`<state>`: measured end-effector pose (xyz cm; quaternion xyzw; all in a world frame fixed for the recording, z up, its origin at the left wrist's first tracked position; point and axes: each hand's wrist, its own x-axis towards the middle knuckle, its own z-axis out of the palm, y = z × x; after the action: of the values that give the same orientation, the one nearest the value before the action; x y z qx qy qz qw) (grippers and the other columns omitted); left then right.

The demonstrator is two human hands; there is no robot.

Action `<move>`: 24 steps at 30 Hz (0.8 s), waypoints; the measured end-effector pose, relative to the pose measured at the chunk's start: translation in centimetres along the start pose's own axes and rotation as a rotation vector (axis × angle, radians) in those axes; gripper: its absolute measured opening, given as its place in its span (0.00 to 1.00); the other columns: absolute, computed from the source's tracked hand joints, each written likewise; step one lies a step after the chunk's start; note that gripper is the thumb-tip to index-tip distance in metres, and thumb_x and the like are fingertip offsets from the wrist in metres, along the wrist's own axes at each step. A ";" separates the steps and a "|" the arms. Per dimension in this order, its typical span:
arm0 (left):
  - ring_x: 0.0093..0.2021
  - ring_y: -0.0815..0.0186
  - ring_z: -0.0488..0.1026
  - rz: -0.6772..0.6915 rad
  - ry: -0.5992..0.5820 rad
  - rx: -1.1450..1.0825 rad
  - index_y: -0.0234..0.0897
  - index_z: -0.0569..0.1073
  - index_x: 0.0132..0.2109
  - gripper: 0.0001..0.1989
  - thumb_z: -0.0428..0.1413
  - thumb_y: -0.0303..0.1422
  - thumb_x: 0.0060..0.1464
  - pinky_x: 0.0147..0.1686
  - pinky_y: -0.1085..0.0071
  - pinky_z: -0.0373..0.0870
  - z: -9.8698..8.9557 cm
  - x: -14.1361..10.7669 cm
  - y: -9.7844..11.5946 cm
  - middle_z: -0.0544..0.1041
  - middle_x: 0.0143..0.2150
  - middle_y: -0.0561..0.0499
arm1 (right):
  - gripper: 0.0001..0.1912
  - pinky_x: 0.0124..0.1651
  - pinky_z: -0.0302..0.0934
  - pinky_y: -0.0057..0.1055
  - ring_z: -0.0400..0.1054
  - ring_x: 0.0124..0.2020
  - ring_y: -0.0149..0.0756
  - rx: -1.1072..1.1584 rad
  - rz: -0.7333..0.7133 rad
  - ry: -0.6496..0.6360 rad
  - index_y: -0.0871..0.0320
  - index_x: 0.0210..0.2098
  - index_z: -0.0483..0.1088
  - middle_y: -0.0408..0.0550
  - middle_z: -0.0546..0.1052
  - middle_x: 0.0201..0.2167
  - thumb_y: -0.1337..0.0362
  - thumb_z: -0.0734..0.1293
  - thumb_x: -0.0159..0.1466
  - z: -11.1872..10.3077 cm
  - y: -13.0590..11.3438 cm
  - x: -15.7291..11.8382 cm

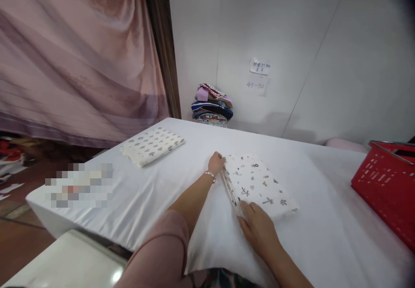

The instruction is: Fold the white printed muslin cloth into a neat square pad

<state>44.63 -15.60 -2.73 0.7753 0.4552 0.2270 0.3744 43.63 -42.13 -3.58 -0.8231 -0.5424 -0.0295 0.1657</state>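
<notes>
A folded white cloth [256, 180] printed with small grey and brown figures lies on the white-covered table [311, 245]. My left hand [216, 163], with a bracelet at the wrist, pinches the far end of its layered folded edge. Close to me, my right hand [257, 225] grips the near end of the same edge, thumb and fingers on either side. Several fold layers show between the two hands. Off to the left, apart from both hands, rests another folded cloth [154, 145], cream with a grey-green pattern.
A red plastic basket [382, 184] stands at the table's right. Stacked folded fabrics [212, 104] rise behind the far edge, against the wall. A pink curtain [81, 55] hangs at left. A pale glossy surface [65, 262] sits below the near left edge; a blurred-out patch covers the table's left end.
</notes>
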 end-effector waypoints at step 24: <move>0.36 0.66 0.69 0.016 0.014 0.067 0.39 0.66 0.36 0.03 0.51 0.31 0.52 0.33 0.72 0.60 -0.1 -0.5 -0.7 0.74 0.37 0.51 | 0.18 0.32 0.54 0.29 0.66 0.34 0.36 -0.050 -0.043 -0.080 0.55 0.53 0.62 0.49 0.70 0.36 0.68 0.56 0.63 0.0 -0.3 0.2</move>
<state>43.93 -15.74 -3.25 0.7895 0.4589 0.2198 0.3433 43.43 -41.86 -3.51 -0.8158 -0.5651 -0.0138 0.1226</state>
